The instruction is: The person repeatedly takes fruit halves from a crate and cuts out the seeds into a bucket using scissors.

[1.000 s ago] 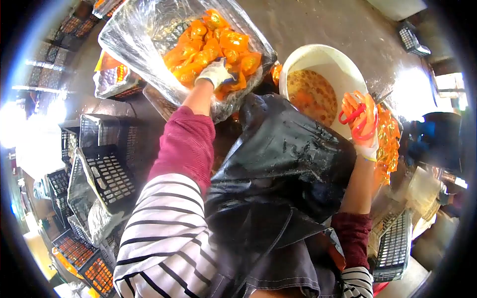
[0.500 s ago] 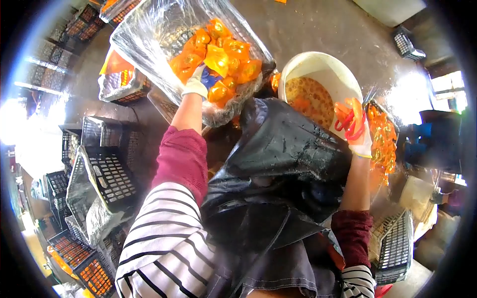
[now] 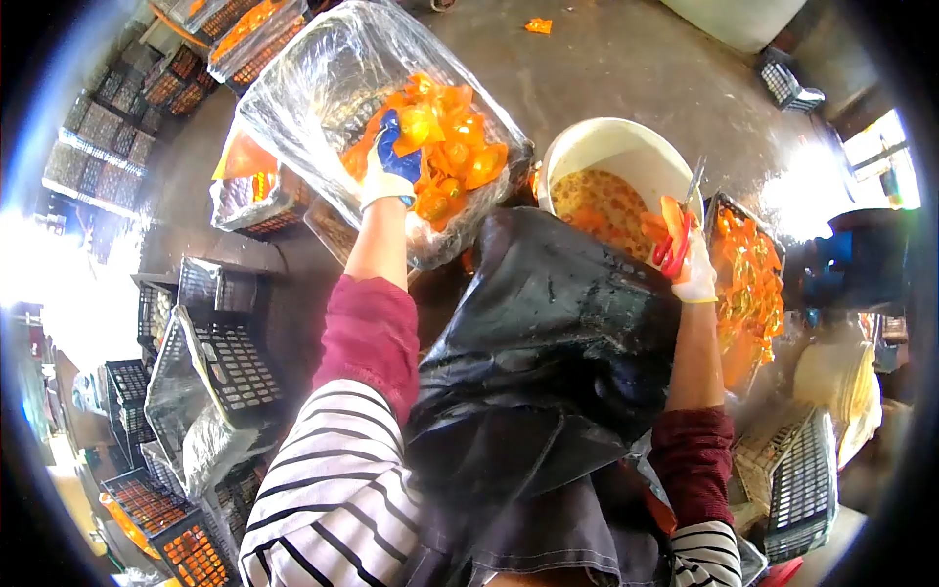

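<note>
My left hand [image 3: 393,157], in a white and blue glove, is closed on an orange packet [image 3: 420,128] over a plastic-lined crate [image 3: 284,93]. More shiny orange packets [image 3: 484,166] lie in that crate. Red-handled scissors [image 3: 673,245] are in my right hand [image 3: 691,262], blades pointing up; its glove has orange fingers. That hand is at the right rim of a white bucket [image 3: 626,132] holding brownish liquid with round pieces floating in it.
A crate of orange wrappers [image 3: 748,284] stands right of the bucket. Black crates [image 3: 235,362] are stacked at the left, another crate [image 3: 802,489] at the lower right. An orange scrap [image 3: 538,25] lies on the floor.
My left hand has risen slightly among the packets and now grips one. The scissors in my right hand have turned, with their blades now clearly upward. The whole view has shifted a little.
</note>
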A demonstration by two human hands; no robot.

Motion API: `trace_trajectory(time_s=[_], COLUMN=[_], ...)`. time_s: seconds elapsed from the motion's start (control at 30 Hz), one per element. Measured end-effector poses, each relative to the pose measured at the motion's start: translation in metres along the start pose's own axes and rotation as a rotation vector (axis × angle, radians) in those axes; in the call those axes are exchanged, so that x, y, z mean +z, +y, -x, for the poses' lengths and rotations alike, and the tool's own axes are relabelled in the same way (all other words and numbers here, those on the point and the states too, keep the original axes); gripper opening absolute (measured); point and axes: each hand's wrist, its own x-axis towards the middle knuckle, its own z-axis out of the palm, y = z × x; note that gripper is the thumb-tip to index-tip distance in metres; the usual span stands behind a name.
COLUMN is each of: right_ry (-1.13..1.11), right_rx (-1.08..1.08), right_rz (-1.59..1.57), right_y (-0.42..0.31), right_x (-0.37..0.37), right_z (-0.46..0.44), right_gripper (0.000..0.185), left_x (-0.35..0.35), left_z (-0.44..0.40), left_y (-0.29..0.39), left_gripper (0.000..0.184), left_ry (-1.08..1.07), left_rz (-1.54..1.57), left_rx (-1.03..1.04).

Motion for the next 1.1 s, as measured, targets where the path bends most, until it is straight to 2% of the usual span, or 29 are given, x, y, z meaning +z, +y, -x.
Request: trace_trajectory(time_s=[0.03,0.07,0.13,0.2,0.23,0.27,0.33,0.37,0.43,0.47,0.57,0.6,0.63,0.67,0.73,0.8,0.93,1.03,1.07,1.1], right_ry=[-0.014,-0.028,-0.076,-0.142,-0.123,-0.103,-0.064,0.020,0.053,-0.002,0.061,0.065,0.096,0.125,0.100,0.012,-0.176,-0.187,-0.190,-0.165], right_rx=[-0.002,-0.003,-0.011,-0.029,-0.002,0.022,0.015,0.046,0.106,0.040,-0.034,0.027,0.068,0.114,0.134,0.091,-0.035,-0.024,0.115,0.103], right_rz=[-0.015,-0.029,-0.001,0.083,0.153,0.226,0.254,0.174,0.173,0.149,0.137,0.112,0.192,0.270,0.335,0.302,0.469,0.393,0.259,0.340], right_y=[-0.001,-0.002,0.001,0.007,0.006,0.003,-0.020,-0.010,-0.013,-0.008,-0.002,-0.013,-0.023,-0.031,-0.030,-0.010,0.007,-0.015,-0.018,-0.020], right_x=[0.002,0.003,-0.001,-0.009,-0.009,-0.003,0.029,0.024,0.019,0.012,0.007,0.012,0.020,0.032,0.037,0.028,0.027,0.046,0.041,0.041], right_z=[0.002,0.003,0.002,-0.009,-0.009,-0.009,0.011,-0.001,0.001,-0.002,-0.003,0.004,0.008,0.013,0.010,-0.004,-0.015,-0.001,0.000,0.002], right_gripper=[0.046,0.046,0.045,0.045,0.044,0.044,0.043,0.042,0.041,0.039,0.038,0.039,0.038,0.037,0.036,0.037,0.036,0.036,0.035,0.036], left_x=[0.015,0.017,0.034,0.089,0.099,0.128,0.164,0.203,0.237,0.251,0.241,0.226,0.223,0.219,0.213,0.223,0.229,0.236,0.234,0.234], left_z=[0.007,0.006,0.011,0.033,0.028,0.026,0.029,0.052,0.070,0.081,0.076,0.074,0.068,0.065,0.058,0.065,0.075,0.084,0.083,0.081], left_y=[0.007,0.005,0.001,0.016,0.002,-0.020,-0.062,-0.047,-0.060,-0.061,-0.105,-0.124,-0.127,-0.134,-0.141,-0.116,-0.096,-0.086,-0.088,-0.096], left_gripper=[0.037,0.036,0.044,0.056,0.055,0.051,0.039,0.041,0.043,0.041,0.037,0.035,0.034,0.035,0.035,0.035,0.032,0.032,0.033,0.035], left_ry=[-0.004,0.011,-0.043,-0.124,-0.248,-0.103,-0.446,-0.438,-0.540,-0.486,-0.520,-0.449,-0.333,-0.426,-0.471,-0.384,-0.501,-0.703,-0.755,-0.694], left_rz=[0.362,0.202,0.255,0.552,0.548,0.391,0.250,0.357,0.391,0.363,0.155,0.248,0.159,-0.004,-0.031,0.237,0.080,-0.075,-0.077,-0.056], left_rx=[-0.150,-0.131,-0.148,-0.462,-0.549,-0.479,-0.399,-0.537,-0.551,-0.526,-0.368,-0.395,-0.521,-0.262,-0.148,-0.460,-0.484,-0.374,-0.340,-0.330])
